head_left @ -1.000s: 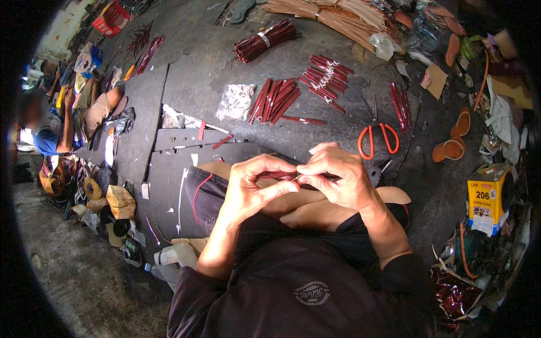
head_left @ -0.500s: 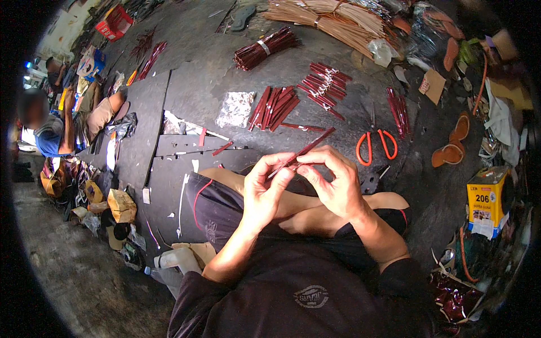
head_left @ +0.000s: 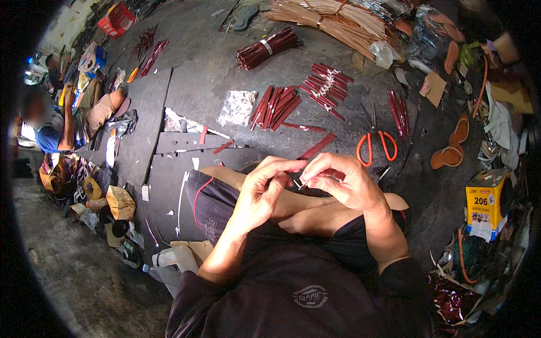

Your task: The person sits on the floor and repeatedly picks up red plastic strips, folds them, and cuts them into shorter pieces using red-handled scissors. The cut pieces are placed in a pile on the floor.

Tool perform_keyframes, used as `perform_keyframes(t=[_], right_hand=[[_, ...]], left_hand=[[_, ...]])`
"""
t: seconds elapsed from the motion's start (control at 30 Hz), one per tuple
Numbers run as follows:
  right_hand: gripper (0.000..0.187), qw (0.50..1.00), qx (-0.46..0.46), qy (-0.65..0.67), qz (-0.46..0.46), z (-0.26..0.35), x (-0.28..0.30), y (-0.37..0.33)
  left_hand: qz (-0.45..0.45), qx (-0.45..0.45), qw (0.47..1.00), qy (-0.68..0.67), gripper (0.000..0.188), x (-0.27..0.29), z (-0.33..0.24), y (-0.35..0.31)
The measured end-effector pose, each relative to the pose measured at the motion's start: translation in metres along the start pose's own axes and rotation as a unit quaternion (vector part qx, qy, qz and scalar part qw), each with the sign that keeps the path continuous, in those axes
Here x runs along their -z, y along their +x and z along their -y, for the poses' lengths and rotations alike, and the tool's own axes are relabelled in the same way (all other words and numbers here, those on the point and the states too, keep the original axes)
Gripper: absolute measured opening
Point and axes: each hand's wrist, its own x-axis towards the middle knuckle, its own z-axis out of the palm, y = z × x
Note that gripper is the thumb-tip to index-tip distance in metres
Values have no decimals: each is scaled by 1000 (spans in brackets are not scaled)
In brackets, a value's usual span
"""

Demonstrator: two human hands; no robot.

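In front of my crossed legs, both hands work close together on a narrow dark red strap, whose far end sticks out past the fingertips. My left hand is closed, pinching the near part of the strap, which its fingers mostly cover. The fingers of my right hand are pinched on a small shiny metal piece, perhaps a buckle, too small to tell. Beyond the hands lie a pile of dark red straps, straps with metal buckles and a clear bag of shiny small parts.
Orange-handled scissors lie right of the strap's end, near a few more straps. Farther off are a tied dark red bundle and long tan strips. Brown sandals and a yellow box stand right. Another person sits far left.
The strap has turned its flat face up and sits slightly lower between the hands. A small metal piece now shows at the right fingertips. My left hand has shifted a little.
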Motion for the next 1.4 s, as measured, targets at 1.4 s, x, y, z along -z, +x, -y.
perform_keyframes(t=[1.4], right_hand=[[9,996,6,-84,-38,-2,-4,4]], left_hand=[[-86,131,985,-70,24,-2,7,0]])
